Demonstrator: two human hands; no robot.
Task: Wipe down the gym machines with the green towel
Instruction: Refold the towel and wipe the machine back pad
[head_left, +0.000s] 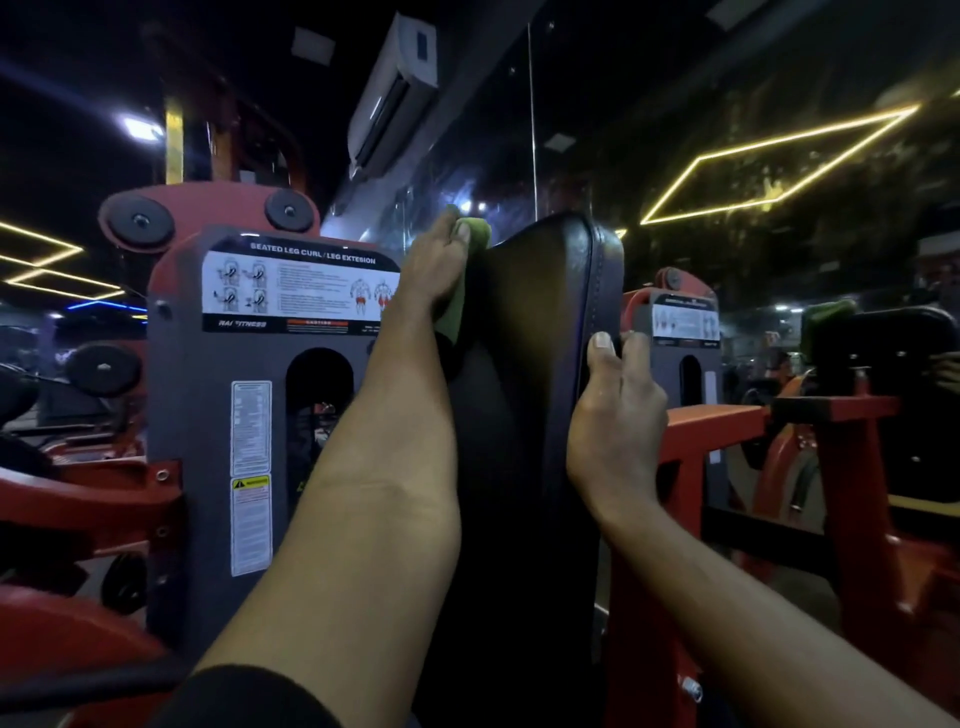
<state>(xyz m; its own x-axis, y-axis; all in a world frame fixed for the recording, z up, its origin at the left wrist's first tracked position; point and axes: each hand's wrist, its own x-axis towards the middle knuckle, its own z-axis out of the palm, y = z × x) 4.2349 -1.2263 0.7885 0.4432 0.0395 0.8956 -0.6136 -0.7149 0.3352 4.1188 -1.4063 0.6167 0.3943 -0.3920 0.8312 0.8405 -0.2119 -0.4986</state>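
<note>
Wipe was at the upper-left edge of the black padded vinyl backrest.
Left hand gripped the crumpled green cloth towel against that edge. Right hand clamped thumb and fingers round the right edge, probably bracing against wipe pressure. Count: one towel, one backrest, two hands, one red-and-grey leg-curl machine; the duplicate at right looked like a mirror reflection.

A gym: red weight machines (one labelled leg curl), wall mirror.
</note>
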